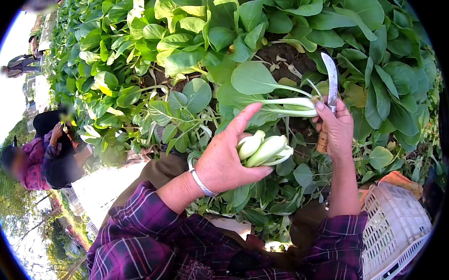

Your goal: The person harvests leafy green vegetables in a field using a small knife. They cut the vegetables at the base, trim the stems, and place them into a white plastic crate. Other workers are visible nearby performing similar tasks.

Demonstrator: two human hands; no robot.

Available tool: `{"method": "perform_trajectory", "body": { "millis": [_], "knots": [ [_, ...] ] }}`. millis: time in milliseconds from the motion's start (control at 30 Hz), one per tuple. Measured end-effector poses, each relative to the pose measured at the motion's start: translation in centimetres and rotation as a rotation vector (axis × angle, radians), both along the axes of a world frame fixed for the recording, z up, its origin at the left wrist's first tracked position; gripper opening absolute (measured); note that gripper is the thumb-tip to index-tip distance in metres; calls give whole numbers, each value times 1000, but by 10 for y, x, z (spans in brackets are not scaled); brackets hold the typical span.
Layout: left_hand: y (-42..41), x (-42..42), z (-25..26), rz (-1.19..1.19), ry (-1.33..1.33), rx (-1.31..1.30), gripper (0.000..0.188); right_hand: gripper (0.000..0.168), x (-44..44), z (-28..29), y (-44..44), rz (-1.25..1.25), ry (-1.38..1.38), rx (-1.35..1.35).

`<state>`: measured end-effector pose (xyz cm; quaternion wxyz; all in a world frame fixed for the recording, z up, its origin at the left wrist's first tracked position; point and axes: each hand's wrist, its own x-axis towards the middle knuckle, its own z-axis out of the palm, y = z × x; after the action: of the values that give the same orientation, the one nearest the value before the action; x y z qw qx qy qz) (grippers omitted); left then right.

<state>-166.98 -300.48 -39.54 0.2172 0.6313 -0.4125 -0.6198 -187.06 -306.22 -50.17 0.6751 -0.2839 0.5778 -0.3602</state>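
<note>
My left hand (229, 158) holds a small bunch of leafy greens with pale green stalks (266, 149), cut ends towards the right. Its thumb and index finger are spread around the bunch. In my right hand (334, 125) is a knife with a curved metal blade (331, 73) and a wooden handle (322, 138); the blade points up. The same hand pinches the root end of another leafy green plant (292, 106) between thumb and fingers. This plant's broad leaves reach left, above my left hand.
Dense leafy greens (220, 35) grow in front, with bare soil (288, 60) between them. A white plastic crate (393, 226) with an orange cloth (403, 183) on it stands at lower right. A co-worker (35, 163) crouches at left; another person (22, 65) is farther off.
</note>
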Motion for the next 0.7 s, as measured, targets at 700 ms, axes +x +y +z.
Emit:
{"method": "perform_trajectory", "body": {
  "millis": [700],
  "knots": [
    [-22, -4, -55, -586, -16, -657, 37, 19, -37, -11, 0, -78, -354, 115]
  ]
}}
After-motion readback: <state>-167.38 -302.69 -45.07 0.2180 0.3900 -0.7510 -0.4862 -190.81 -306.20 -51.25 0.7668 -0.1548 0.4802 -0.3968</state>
